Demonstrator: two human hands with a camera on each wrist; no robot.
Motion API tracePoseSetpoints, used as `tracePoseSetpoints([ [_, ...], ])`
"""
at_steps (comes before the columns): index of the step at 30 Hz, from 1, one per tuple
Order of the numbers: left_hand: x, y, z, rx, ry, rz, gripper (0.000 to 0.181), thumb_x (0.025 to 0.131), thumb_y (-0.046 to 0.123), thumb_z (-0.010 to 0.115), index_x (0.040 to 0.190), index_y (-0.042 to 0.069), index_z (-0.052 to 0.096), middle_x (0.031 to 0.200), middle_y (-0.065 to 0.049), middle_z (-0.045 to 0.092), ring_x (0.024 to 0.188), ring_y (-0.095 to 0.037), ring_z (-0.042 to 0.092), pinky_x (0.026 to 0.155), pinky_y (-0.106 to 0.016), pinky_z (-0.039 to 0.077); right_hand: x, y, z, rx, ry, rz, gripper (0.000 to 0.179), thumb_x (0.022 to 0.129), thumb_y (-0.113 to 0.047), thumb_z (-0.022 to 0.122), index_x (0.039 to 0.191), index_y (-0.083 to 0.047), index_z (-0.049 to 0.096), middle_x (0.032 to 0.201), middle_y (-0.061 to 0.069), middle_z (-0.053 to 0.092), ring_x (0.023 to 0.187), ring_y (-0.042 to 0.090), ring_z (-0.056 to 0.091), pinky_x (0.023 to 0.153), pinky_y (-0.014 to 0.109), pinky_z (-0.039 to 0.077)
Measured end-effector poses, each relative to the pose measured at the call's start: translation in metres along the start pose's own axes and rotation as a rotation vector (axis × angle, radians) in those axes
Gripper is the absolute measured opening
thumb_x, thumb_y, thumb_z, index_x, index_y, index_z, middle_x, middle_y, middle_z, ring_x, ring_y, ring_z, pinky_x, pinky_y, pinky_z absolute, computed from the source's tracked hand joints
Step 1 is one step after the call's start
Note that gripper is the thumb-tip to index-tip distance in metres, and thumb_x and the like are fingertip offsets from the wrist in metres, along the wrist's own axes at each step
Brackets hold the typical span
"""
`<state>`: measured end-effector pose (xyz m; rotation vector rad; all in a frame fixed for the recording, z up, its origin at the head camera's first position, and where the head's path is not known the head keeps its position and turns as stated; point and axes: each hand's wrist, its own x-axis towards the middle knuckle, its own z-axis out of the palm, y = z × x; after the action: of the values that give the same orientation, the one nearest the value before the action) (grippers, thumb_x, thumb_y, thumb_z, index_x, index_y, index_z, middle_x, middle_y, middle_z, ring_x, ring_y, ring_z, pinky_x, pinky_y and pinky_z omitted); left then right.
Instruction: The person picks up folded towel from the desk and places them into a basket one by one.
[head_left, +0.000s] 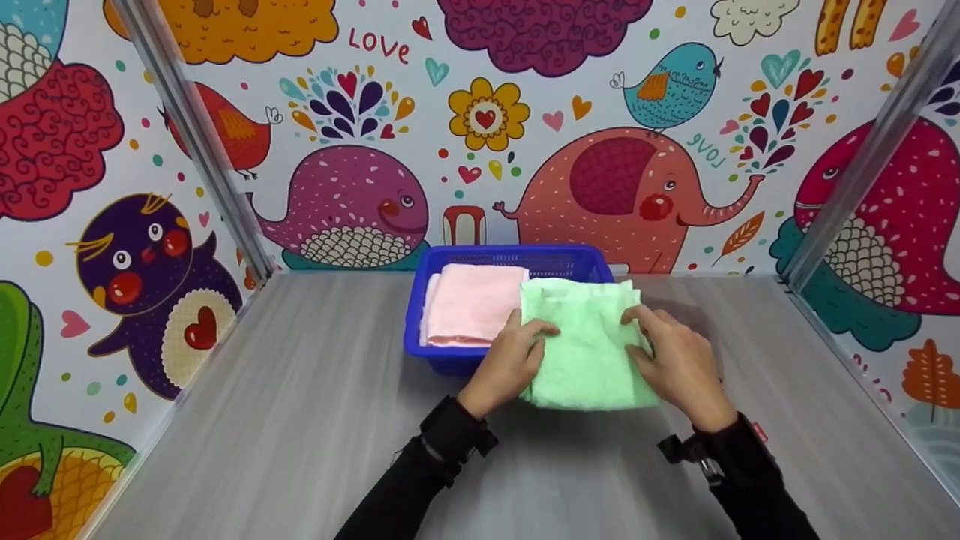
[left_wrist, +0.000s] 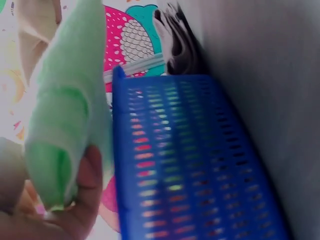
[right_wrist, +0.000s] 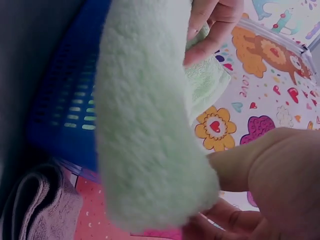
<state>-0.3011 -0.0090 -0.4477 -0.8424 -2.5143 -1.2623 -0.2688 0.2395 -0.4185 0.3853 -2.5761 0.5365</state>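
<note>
A folded green towel (head_left: 585, 352) is held up in front of the right part of a blue plastic basket (head_left: 412, 319). My left hand (head_left: 508, 364) pinches its left side between thumb and fingers. On the opposite side, my right hand (head_left: 681, 364) grips the towel's edge. In the left wrist view, the towel's thick folded layers (left_wrist: 65, 120) stand beside the basket's slotted wall (left_wrist: 195, 150), above its rim. A folded pink towel (head_left: 476, 304) lies in the basket's left half; the green towel hides much of the right half.
A folded greyish-brown towel (right_wrist: 50, 215) sits on the table just right of the basket, mostly hidden behind my right hand in the head view. The grey wood-grain table (head_left: 300, 420) meets cartoon-printed walls (head_left: 480, 180) at the back and sides, with metal posts (head_left: 202, 150) at the corners.
</note>
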Motion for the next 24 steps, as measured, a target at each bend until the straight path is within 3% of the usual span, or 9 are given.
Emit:
tracePoseSetpoints([
  [4,0.014,-0.009,0.003,-0.007,0.053,-0.024,0.038,0.094,0.005,0.061,0.131,-0.001,0.067,0.126,-0.022,0.055,0.105,-0.029,0.059,0.096,-0.039,0.052,0.014,0.006,0.010,0.006,0.071,0.001,0.023,0.085,-0.001,0.078,0.102,-0.016,0.073,0.084,0.009,0.063,0.064,0.023,0.053,0.058,0.039,0.041],
  [9,0.029,-0.015,0.005,0.003,0.105,0.009,0.053,0.088,0.006,0.068,0.139,-0.006,0.059,0.139,-0.028,0.048,0.125,-0.038,0.057,0.108,-0.047,0.047,0.033,0.013,0.025,0.016,0.138,0.043,0.016,0.089,-0.003,0.076,0.099,-0.015,0.081,0.088,0.012,0.066,0.070,0.029,0.061,0.061,0.045,0.045],
  [12,0.037,-0.018,0.009,0.019,0.160,0.028,0.045,0.090,0.001,0.067,0.135,-0.002,0.062,0.151,-0.028,0.041,0.134,-0.041,0.054,0.110,-0.048,0.048,0.043,0.017,0.036,0.031,0.207,0.060,0.014,0.089,-0.004,0.076,0.094,-0.015,0.083,0.095,0.011,0.069,0.080,0.033,0.067,0.067,0.051,0.050],
  [15,0.044,-0.022,0.013,0.064,0.215,0.032,0.031,0.093,-0.002,0.065,0.123,0.005,0.068,0.156,-0.021,0.038,0.124,-0.037,0.062,0.095,-0.044,0.056,0.049,0.020,0.049,0.035,0.260,0.056,0.013,0.089,-0.003,0.075,0.091,-0.014,0.084,0.103,0.011,0.071,0.085,0.035,0.070,0.069,0.054,0.051],
  [19,0.050,-0.028,0.020,0.175,0.236,0.040,0.022,0.094,-0.005,0.064,0.112,0.006,0.072,0.154,-0.015,0.041,0.111,-0.031,0.067,0.083,-0.038,0.056,0.055,0.020,0.062,0.000,0.245,0.028,0.015,0.090,-0.003,0.072,0.098,-0.012,0.083,0.108,0.012,0.072,0.087,0.036,0.072,0.067,0.054,0.053],
  [22,0.053,-0.031,0.024,0.281,0.237,0.084,0.020,0.092,-0.007,0.065,0.106,0.004,0.074,0.147,-0.016,0.049,0.123,-0.036,0.063,0.103,-0.045,0.053,0.058,0.020,0.069,-0.021,0.194,-0.009,0.020,0.090,-0.003,0.071,0.106,-0.010,0.082,0.113,0.014,0.071,0.091,0.036,0.072,0.068,0.055,0.055],
  [24,0.055,-0.032,0.026,0.361,0.229,0.112,0.019,0.092,-0.007,0.064,0.103,0.003,0.076,0.136,-0.016,0.058,0.124,-0.036,0.064,0.113,-0.053,0.045,0.058,0.020,0.072,-0.033,0.142,-0.033,0.024,0.090,-0.004,0.072,0.112,-0.008,0.080,0.117,0.017,0.070,0.097,0.038,0.070,0.072,0.056,0.056],
])
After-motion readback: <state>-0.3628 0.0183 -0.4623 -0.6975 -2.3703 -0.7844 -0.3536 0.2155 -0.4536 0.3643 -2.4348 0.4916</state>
